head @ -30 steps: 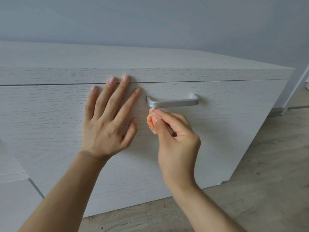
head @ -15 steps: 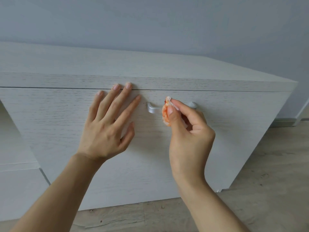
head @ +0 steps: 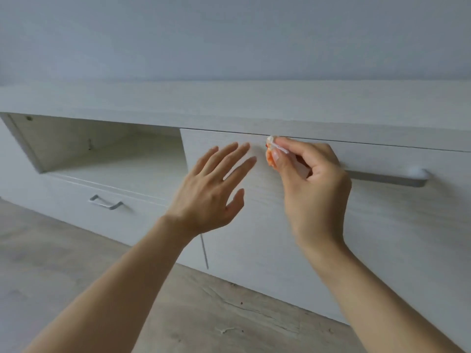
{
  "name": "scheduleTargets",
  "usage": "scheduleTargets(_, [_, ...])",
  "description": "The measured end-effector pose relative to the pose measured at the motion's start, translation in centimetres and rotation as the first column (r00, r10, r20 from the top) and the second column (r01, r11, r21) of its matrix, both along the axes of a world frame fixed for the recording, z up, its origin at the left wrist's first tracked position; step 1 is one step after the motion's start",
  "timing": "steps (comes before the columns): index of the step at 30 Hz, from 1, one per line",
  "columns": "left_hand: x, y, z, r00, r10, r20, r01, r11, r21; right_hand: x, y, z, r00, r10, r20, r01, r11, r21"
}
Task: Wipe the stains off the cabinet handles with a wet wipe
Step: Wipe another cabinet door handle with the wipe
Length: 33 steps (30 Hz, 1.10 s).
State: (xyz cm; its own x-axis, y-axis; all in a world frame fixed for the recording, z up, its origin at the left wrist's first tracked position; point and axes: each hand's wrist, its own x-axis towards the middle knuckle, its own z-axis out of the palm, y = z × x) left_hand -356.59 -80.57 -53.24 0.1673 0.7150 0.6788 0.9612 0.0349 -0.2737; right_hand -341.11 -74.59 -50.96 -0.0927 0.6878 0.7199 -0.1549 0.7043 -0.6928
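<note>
Stretching across the room, the pale wood-grain cabinet fills the view, with an open shelf bay at ten o'clock and a drawer handle beneath it. At three o'clock runs the long silver handle, its left end hidden behind the right hand. That hand pinches a crumpled wet wipe — stained orange — between thumb and fingers, held near the door's top edge. At centre, the left hand is spread flat and empty — whether it touches the door, I cannot tell.
</note>
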Motion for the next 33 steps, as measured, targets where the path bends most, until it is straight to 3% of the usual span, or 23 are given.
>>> scheduleTargets(8, [-7.1,-5.4,1.2,0.982,0.185,0.022,-0.177,0.964,-0.198,-7.5,-2.1,2.2,0.977,0.09,0.196,-0.106,0.992,0.072])
scheduleTargets(12, [-11.9,-8.8,4.8,0.967,0.246,0.072,-0.213,0.928,-0.306,-13.3,-4.3,5.9,0.938,0.167,0.304,-0.162,0.986,-0.043])
scheduleTargets(19, [-21.7,-15.9,20.2,0.912,0.402,0.086,-0.322,0.828,-0.459,-25.1,-8.3,19.2,0.738,0.203,0.643,-0.173,0.979,-0.11])
scheduleTargets(24, [-27.8,-19.5,34.5,0.875,0.454,0.172,-0.29,0.773,-0.564,-31.2,-10.9,33.3,0.605,0.216,0.767,-0.135,0.976,-0.169])
scheduleTargets(28, [-31.5,-21.4,44.8,0.886,0.438,0.154,-0.28,0.769,-0.574,-34.7,-13.0,43.6,0.582,0.227,0.781,-0.105,0.973,-0.205])
scheduleTargets(33, [-34.9,-21.9,51.8,0.909,0.406,0.099,-0.261,0.738,-0.623,-37.6,-13.6,51.1,0.606,0.207,0.768,-0.048,0.973,-0.224])
